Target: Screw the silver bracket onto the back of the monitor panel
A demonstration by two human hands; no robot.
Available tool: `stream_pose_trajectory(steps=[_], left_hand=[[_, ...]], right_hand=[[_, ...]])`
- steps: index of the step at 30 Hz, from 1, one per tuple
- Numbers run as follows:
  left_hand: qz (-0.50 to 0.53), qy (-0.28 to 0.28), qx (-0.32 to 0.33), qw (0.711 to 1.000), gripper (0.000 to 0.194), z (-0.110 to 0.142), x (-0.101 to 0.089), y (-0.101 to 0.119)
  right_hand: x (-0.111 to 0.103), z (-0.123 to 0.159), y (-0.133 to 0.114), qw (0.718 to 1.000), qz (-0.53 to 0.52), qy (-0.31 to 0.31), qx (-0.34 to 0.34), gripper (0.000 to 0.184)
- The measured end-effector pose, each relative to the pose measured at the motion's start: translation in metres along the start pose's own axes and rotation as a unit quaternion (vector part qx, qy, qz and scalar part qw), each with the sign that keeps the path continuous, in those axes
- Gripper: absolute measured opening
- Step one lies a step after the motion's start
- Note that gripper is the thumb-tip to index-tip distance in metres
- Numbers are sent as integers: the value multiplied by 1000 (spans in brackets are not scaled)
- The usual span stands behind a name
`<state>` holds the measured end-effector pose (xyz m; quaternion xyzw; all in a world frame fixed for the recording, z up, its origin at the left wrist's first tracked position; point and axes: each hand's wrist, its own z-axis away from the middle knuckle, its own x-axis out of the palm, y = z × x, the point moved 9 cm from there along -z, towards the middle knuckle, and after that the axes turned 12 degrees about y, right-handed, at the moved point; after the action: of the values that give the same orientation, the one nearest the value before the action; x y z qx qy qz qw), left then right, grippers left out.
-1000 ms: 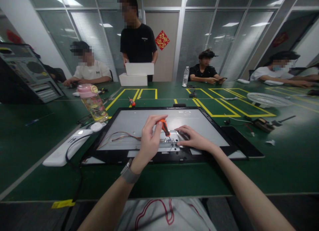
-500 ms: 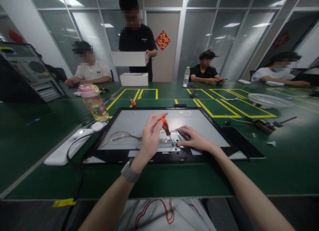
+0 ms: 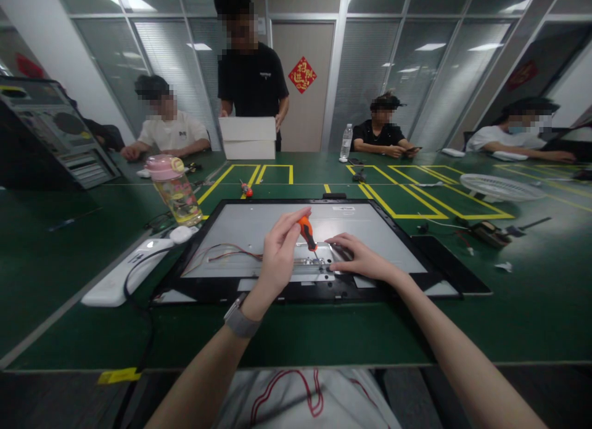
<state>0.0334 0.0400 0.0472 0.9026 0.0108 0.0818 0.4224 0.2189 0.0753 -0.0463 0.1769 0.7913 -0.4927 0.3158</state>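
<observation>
My left hand (image 3: 280,247), a grey watch on its wrist, is closed on a screwdriver (image 3: 307,233) with an orange and black handle. The tool is tilted, its tip down at a metal bracket (image 3: 330,256) on the back of a flat display panel (image 3: 235,222). Beside the tip, my right hand (image 3: 358,256) lies on the panel with thumb and fingers apart, touching the area around the bracket. What is under its palm is hidden. Thin coloured wires (image 3: 226,251) run left from the bracket, partly behind my left hand.
Left of the panel are a white power strip (image 3: 134,272) with a black cable and a pink-lidded bottle (image 3: 173,192). An open computer case (image 3: 55,133) stands far left. To the right lies a black slab (image 3: 451,265). Opposite, a standing person holds a white box (image 3: 247,138); others sit.
Across the table, the standing person has lowered the white lid onto the box below. My hands and the screwdriver have hardly moved.
</observation>
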Motion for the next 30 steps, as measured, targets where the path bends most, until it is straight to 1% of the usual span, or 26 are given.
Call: stream_pose_trajectory(steps=[3,7,10,12,14,16,20,23,26,30], left_hand=[[7,1,-2,1000,26,0,1,1],[-19,22,16,999,16,-1,-3,3],[-20,17,15,1000,21,-1,-2,3],[-6,3,5,1000,27,-1,0,3],[12,-9,-10,1000,28,0,2,1],[16,-13,-11,1000,26,1,3,1],[-13,-1,16,1000,17,2,2,3],[-16,0,16,1000,21,2,1,4],[0,-9,-1,1000,27,2,2,3],[-7,-7,3,1000,20,1,1,4]], right_hand=[[0,0,0,1000,-1,1,-1,61],[0,0,1,1000,-6,1,-4,61],[0,0,1,1000,-2,2,-6,61],[0,0,0,1000,0,4,-6,60],[0,0,-1,1000,0,5,-4,60],[0,0,-1,1000,1,4,-2,59],[0,0,0,1000,4,5,-8,61],[0,0,0,1000,5,5,-5,61],[0,0,-1,1000,5,2,-2,61],[-1,0,-2,1000,5,1,0,61]])
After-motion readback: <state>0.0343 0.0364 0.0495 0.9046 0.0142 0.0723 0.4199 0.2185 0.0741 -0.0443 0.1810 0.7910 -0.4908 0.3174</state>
